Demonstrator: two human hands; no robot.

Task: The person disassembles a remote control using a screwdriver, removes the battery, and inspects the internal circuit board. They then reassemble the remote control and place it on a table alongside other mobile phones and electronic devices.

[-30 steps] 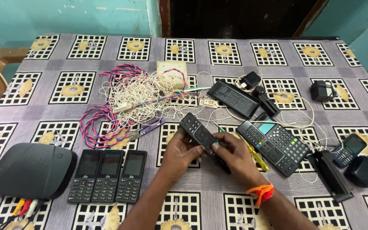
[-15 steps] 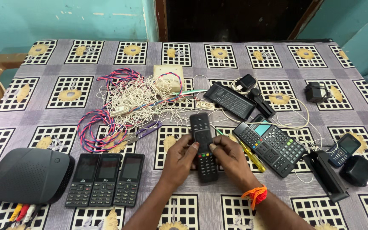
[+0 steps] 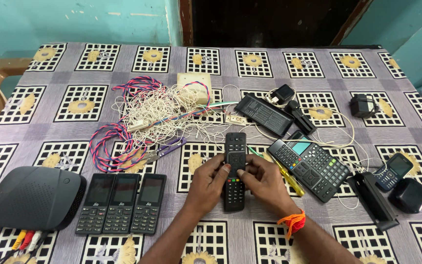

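Your left hand (image 3: 210, 180) and right hand (image 3: 264, 182) both grip a black remote (image 3: 235, 170), fingers wrapped round its middle, lying upright on the patterned surface (image 3: 318, 63). It looks closed and intact; three phones (image 3: 121, 203) sit untouched left.

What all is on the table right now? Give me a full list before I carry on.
remote: 1, black, centre, under both hands
phones: 3, black, side by side, front left
box: 1, dark grey, far left, coloured plugs at its front
wires: tangle, white with pink-blue strands, back centre-left
cutters: 1, purple handles, by the tangle
calculator: 1, black, right of the remote
screwdriver: 1, yellow, beside the calculator
flat black unit: 1, back centre
adapter: 1, black, back right
small phone: 1, dark, far right
tablecloth: 1, purple, patterned squares
left hand: on remote
right hand: on remote, orange wrist thread
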